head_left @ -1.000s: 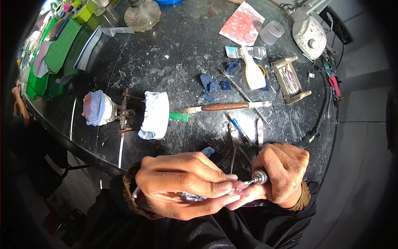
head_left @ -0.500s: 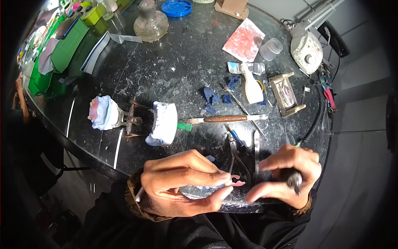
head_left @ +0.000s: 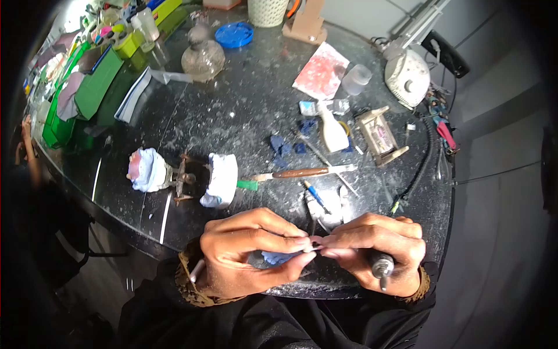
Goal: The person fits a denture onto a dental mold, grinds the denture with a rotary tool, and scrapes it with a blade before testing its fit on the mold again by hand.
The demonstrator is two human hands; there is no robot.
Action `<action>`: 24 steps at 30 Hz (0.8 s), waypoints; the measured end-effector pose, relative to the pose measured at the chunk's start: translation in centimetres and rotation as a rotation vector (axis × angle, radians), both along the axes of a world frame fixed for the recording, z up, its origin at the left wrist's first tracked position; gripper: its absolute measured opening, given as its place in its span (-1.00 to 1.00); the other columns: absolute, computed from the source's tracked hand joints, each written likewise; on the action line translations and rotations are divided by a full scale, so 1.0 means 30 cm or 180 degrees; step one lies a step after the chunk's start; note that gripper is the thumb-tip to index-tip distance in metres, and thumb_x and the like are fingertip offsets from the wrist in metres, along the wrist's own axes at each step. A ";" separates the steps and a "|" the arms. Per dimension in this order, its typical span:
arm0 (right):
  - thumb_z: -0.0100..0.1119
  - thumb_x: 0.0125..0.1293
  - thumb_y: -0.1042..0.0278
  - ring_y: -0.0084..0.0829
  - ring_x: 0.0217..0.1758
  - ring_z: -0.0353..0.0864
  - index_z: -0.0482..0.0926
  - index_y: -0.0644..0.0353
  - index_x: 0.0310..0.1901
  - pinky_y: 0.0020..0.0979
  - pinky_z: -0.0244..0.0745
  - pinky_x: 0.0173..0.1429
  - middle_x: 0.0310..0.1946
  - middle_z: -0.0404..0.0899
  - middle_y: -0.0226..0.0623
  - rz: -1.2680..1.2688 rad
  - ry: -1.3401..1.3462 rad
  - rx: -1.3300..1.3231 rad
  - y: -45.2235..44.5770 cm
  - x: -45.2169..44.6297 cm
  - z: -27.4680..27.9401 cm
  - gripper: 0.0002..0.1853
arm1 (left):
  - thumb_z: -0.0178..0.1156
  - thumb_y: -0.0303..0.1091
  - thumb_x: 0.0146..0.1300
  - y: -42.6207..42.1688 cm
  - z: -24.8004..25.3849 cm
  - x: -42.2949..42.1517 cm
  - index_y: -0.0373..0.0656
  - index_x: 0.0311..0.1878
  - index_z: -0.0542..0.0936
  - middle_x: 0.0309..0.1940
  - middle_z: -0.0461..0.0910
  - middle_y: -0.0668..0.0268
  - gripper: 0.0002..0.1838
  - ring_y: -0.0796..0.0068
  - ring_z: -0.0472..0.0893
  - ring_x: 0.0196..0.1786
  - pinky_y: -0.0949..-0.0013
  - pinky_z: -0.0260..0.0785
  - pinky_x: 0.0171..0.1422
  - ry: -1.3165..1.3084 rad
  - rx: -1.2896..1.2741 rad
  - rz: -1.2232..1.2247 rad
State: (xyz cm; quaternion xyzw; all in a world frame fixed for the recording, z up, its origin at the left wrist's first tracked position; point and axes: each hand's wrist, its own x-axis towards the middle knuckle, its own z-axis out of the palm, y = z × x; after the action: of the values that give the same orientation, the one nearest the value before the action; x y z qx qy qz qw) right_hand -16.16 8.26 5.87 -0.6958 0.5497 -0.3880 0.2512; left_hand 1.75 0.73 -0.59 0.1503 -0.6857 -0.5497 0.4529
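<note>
My left hand [head_left: 253,253] pinches a small pink partial denture [head_left: 315,239] between thumb and fingers, near the table's front edge. A pale rod end [head_left: 198,270] sticks out by that wrist; its other end is hidden. Thumb and forefinger of my right hand [head_left: 381,244] close on the denture's other side. Tucked in the same hand is a metal-tipped rotary handpiece [head_left: 383,267], its tip turned toward me. Fingers cover much of the denture. Under the hands, a bluish piece [head_left: 278,256] partly shows.
To the left, an articulator [head_left: 185,178] carries a white cast [head_left: 221,180] and a bluish cast with pink [head_left: 148,170]. Beyond my hands lie a brush [head_left: 308,172], a blue-handled tool [head_left: 315,195], a white bottle [head_left: 333,132] and a small tool rack [head_left: 381,136]. A glass burner [head_left: 203,61] stands farther back.
My right hand has moved left, and its open thumb and fingers have closed on the denture. The handpiece came along. My left hand keeps its pinch; the whole view has shifted slightly.
</note>
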 end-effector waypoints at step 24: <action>0.26 0.11 0.20 -0.14 -0.38 0.55 0.48 0.22 -0.47 -0.22 0.40 -0.35 -0.48 0.48 -0.22 -0.1769 0.2790 0.0956 0.014 -0.109 -0.114 -0.74 | 0.29 -0.70 -0.10 0.054 0.031 0.135 -0.21 0.03 0.52 -0.34 0.47 0.25 -0.48 0.41 0.61 -0.31 0.45 0.48 -0.21 0.0323 0.1684 -0.0684</action>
State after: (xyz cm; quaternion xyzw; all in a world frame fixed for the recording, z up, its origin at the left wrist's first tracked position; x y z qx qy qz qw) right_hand -19.44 8.68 2.45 -0.5774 0.8157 -0.0304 -0.0171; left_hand 5.80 2.34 0.34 0.1621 -0.5069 -0.7611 0.3709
